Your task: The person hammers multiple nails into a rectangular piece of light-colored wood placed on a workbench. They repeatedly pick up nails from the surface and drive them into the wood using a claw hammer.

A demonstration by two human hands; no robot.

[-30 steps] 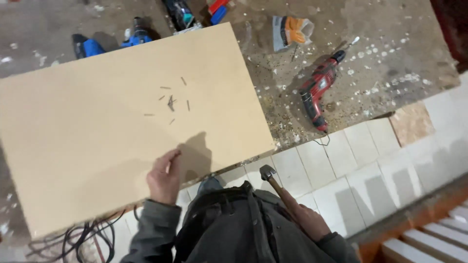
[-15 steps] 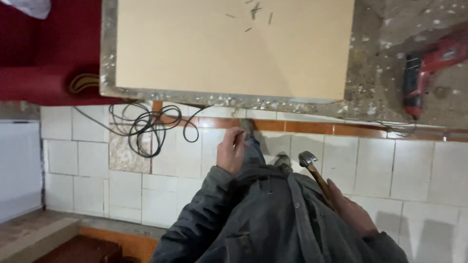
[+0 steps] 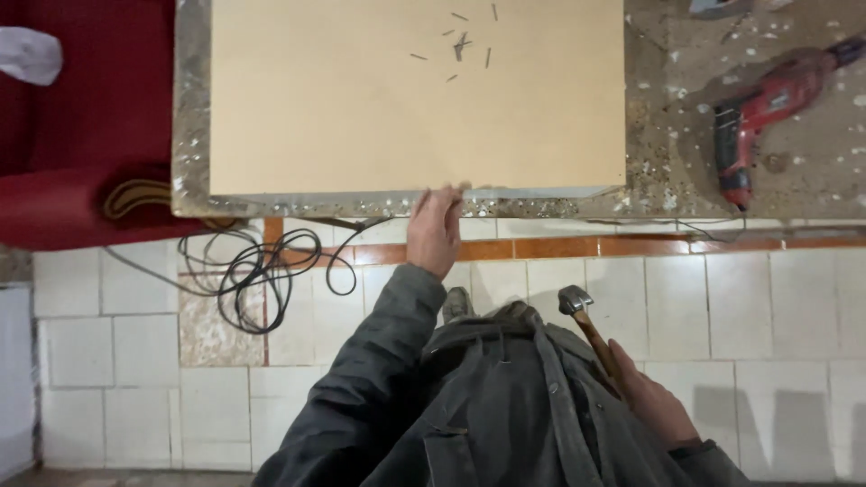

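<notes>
- White-tiled floor (image 3: 776, 307) with an orange tile band runs under a speckled stone worktop (image 3: 686, 135); a pale fibreboard panel (image 3: 361, 117) lies flat on that worktop and covers most of it.
- Landmark: the panel. Loose nails (image 3: 462, 43) lie scattered on it near its far edge, off to the right of centre.
- Right of the panel, on bare worktop: a red power drill (image 3: 753, 122), well apart from the nails.
- Below the panel's near left corner, on the floor: a tangle of black cable (image 3: 262, 271). Left of the panel: dark red cloth (image 3: 72, 162).
- Left hand (image 3: 435, 233): reaches to the panel's near edge, fingertips touching the edge, fingers loosely extended, not wrapped round anything.
- Right hand (image 3: 654, 397): closed around the wooden handle of a claw hammer (image 3: 586, 325), low by the jacket, steel head up, well short of the panel.
- Risk, judged: the panel sits unclamped; a push or pull at the near edge could slide it and roll the nails off.
- Risk, judged: the cable lies close to the feet; a step left could snag it.
- Risk, judged: fingertips at the edge are exposed if the hammer comes down near them.
</notes>
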